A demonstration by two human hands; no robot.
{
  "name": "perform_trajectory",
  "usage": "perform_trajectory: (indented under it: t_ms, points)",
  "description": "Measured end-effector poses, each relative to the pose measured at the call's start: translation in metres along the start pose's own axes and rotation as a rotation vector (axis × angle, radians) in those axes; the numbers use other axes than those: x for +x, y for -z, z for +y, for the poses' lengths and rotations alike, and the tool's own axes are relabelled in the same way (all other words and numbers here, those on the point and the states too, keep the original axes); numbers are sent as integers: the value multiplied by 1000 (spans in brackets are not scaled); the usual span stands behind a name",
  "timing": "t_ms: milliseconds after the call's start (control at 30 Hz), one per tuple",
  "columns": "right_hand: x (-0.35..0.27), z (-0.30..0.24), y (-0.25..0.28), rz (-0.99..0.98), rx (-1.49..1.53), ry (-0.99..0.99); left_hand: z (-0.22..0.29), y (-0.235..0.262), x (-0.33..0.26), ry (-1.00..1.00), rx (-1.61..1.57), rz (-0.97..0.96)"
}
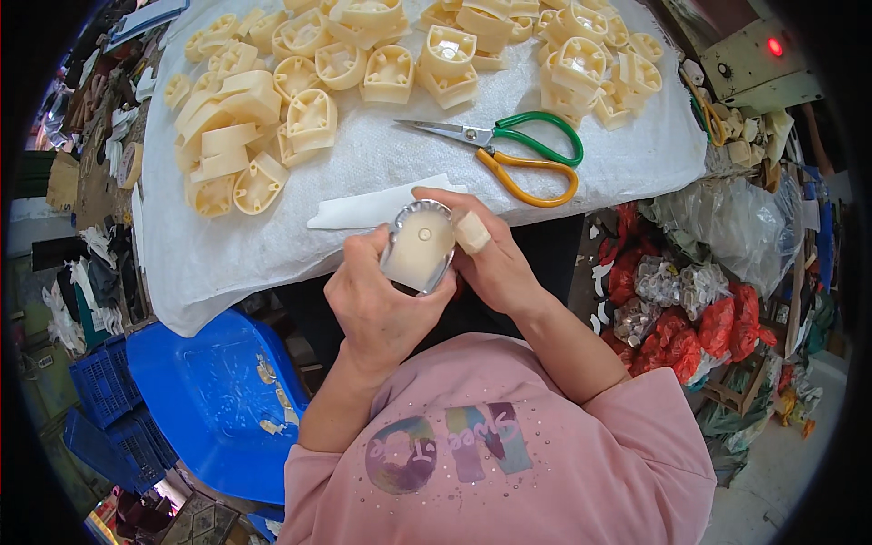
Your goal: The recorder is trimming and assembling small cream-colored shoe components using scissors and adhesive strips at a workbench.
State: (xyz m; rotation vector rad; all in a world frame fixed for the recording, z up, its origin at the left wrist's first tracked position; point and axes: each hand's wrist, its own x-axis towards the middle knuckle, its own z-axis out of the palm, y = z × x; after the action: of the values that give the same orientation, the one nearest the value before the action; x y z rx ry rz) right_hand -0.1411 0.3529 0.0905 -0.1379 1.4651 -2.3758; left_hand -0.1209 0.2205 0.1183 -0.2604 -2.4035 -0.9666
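Between my two hands, just in front of the table edge, is a rounded cream plastic part with a shiny silver or clear scalloped rim and a small round mark on its face. My left hand grips its left side and lower end. Around the right side curls my right hand, its index finger passing behind the top; a cream wrap covers the thumb tip. Beyond the part, a white strip lies at the cloth's edge. Farther up rest scissors with one green and one orange handle loop, blades apart.
Many cream plastic housings are heaped along the far side of the white-covered table. A blue plastic chair stands at lower left near blue crates. Red plastic bags lie at right, below a box with a red light.
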Motion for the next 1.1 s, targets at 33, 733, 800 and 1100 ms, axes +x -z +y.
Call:
perform_trajectory:
  t_ms: [33,733,800,1100]
  points:
    - [-1,-2,-2,-2,0,-1,0,1,1,8,-9,20]
    - [1,-12,3,-111,-576,360,-22,10,-9,539,-989,-186]
    - [4,-10,3,-101,-509,356,-20,14,-10,823,-1467,-384]
    - [9,-28,0,107,115,-134,-22,15,-26,403,-897,-226]
